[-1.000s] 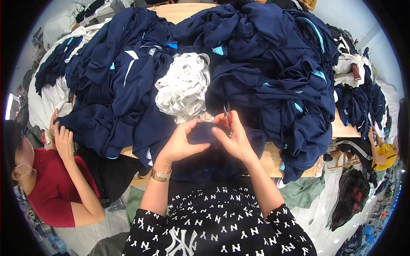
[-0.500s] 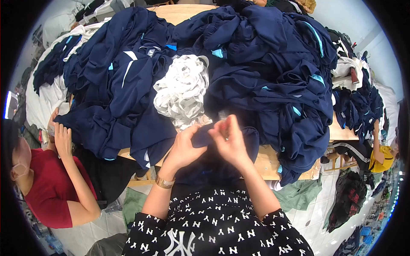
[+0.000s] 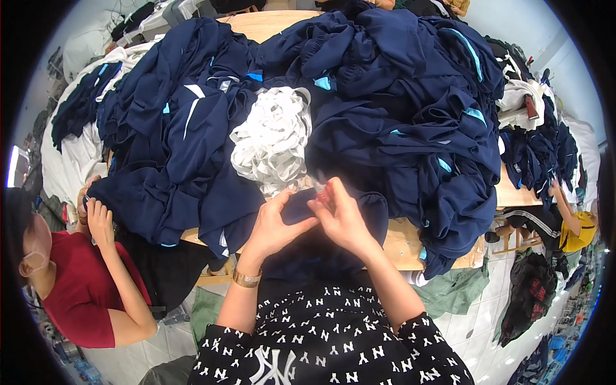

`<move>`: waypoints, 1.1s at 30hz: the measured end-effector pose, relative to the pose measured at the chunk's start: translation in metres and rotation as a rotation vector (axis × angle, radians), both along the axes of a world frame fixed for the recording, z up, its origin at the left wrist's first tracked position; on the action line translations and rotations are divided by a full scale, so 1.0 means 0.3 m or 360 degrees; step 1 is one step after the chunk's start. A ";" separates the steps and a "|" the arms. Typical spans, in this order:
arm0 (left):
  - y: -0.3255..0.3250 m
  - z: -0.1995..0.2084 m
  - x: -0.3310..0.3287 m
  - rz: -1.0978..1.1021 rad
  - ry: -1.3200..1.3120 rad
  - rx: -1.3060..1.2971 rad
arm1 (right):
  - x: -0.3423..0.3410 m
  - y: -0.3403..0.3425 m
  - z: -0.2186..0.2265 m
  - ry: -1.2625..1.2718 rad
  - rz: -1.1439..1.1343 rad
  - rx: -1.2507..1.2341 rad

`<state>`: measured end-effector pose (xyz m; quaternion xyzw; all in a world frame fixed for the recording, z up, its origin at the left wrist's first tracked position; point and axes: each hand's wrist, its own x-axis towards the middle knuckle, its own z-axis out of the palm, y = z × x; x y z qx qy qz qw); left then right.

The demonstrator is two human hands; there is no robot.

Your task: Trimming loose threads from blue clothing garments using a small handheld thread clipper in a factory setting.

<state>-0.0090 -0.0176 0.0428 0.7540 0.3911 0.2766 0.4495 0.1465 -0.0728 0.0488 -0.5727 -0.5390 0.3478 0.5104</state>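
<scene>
Holding navy cloth (image 3: 299, 206) at the near edge of the bench (image 3: 410, 247), the left hand (image 3: 273, 226) seemingly steadies it; the right hand (image 3: 343, 219) curls fingers round blurred red-handled snips (image 3: 326, 194), probably for control.

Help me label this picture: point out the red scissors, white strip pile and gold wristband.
Red scissors (image 3: 325, 195), head view: blurred handle.
White strip pile (image 3: 273, 138), head view: its middle.
Gold wristband (image 3: 246, 279), head view: outer face.

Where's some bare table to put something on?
Bare table shows at the far edge between the left pile and right pile, plus a near-edge patch between the right pile and nearest cloth. The middle's crowded with white strips.
</scene>
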 end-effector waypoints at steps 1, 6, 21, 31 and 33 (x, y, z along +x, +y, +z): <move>-0.001 0.012 -0.002 0.0002 0.0002 0.0001 | 0.006 0.011 -0.007 0.0222 0.0033 0.0014; -0.022 0.077 0.005 0.0025 -0.0074 0.0135 | 0.036 0.009 0.061 0.1274 0.0290 -0.0454; -0.058 0.040 -0.027 0.0109 -0.0188 0.0018 | 0.030 0.024 0.081 0.0633 0.0155 -0.0184; -0.010 -0.026 -0.058 0.0229 -0.0037 0.0933 | 0.107 0.027 -0.063 -0.0227 0.0239 -0.0144; -0.012 -0.027 -0.063 0.0314 -0.0116 0.0779 | 0.110 0.029 -0.034 -0.0384 0.0326 -0.0140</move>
